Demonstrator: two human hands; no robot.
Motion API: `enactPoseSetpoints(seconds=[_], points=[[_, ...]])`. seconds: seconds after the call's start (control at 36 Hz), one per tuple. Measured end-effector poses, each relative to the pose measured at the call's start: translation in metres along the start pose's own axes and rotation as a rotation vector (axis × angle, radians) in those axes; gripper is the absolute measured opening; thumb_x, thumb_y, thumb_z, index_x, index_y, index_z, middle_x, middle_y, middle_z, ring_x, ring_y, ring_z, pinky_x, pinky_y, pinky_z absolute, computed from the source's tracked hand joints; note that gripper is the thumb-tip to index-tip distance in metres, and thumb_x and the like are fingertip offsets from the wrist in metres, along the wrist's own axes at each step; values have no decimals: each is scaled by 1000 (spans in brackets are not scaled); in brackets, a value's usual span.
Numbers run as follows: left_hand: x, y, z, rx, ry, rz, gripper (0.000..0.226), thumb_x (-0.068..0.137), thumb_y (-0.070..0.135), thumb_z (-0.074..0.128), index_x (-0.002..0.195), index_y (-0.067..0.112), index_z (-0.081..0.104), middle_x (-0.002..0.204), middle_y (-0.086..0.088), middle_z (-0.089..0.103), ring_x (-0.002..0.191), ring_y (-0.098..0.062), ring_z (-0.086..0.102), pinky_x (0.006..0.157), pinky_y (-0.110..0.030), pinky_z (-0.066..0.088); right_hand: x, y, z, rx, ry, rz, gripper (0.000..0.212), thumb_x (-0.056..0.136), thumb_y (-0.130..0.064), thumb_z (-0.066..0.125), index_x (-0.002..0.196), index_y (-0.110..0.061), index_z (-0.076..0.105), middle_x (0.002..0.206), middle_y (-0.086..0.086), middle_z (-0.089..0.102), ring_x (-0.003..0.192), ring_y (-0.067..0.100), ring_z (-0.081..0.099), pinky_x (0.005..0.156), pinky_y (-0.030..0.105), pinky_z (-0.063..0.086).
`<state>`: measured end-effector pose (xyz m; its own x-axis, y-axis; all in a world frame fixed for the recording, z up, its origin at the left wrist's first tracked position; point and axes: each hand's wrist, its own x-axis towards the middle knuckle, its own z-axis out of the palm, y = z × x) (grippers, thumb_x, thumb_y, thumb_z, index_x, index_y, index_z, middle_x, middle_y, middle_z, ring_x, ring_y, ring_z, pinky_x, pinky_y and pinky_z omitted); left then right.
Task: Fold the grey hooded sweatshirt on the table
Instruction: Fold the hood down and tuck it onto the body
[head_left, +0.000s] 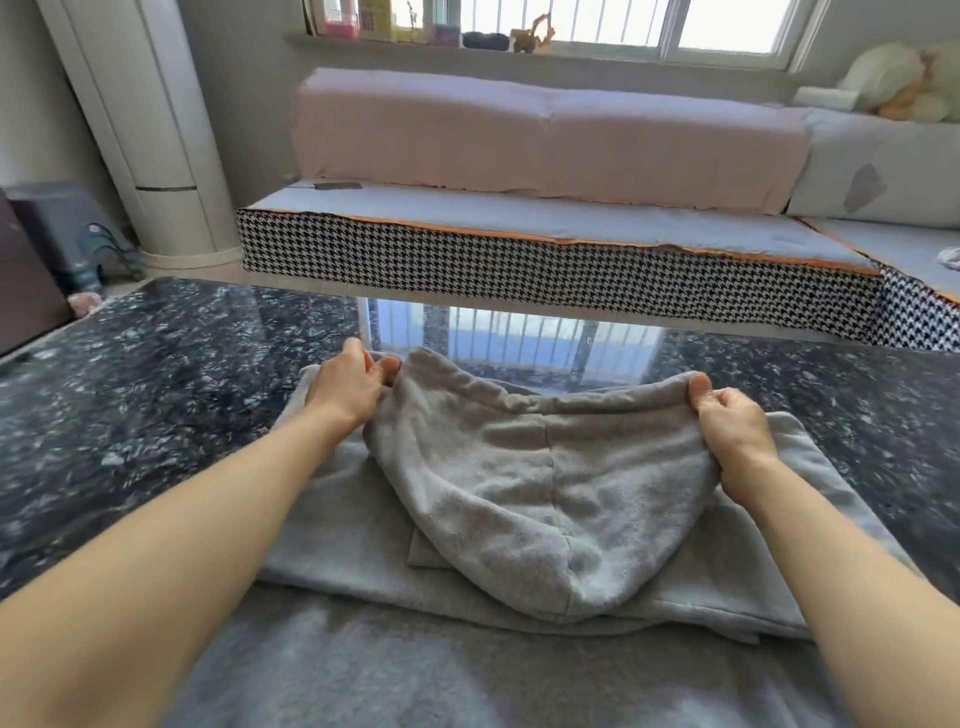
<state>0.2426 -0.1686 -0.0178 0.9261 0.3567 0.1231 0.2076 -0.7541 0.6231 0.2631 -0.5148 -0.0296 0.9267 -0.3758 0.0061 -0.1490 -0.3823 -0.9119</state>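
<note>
The grey hooded sweatshirt (332, 545) lies on the dark speckled table (156, 374) in front of me, its body spread flat towards the near edge. Its fleecy hood (535, 483) is turned back over the body, pointing towards me. My left hand (353, 382) pinches the hood's far left corner. My right hand (730, 421) grips the far right corner of the hood's rim. Both corners are lifted a little off the table, and the rim sags between them.
The glossy table reflects the window at its far middle (509, 338). Beyond it stands a low sofa with a houndstooth base (519, 270) and a pink cover. A white floor-standing unit (156, 130) stands at the back left.
</note>
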Motion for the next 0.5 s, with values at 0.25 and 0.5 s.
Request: enactPoseSetpoints(seconds=[0.25, 0.5], points=[[-21, -3, 14, 161, -45, -67, 49, 93, 48, 43, 101, 5, 65, 108, -20, 65, 103, -36, 58, 78, -37, 43, -11, 2, -10, 384, -22, 291, 37, 93, -11, 32, 57, -18, 36, 27, -8, 37, 19, 4, 31, 26, 9, 21], [-49, 20, 26, 163, 61, -89, 54, 94, 33, 47, 130, -7, 40, 139, -25, 31, 126, -40, 36, 100, -47, 36, -28, 9, -13, 67, 3, 155, 23, 88, -12, 47, 70, -18, 61, 87, 11, 64, 85, 28, 59, 80, 44, 52]])
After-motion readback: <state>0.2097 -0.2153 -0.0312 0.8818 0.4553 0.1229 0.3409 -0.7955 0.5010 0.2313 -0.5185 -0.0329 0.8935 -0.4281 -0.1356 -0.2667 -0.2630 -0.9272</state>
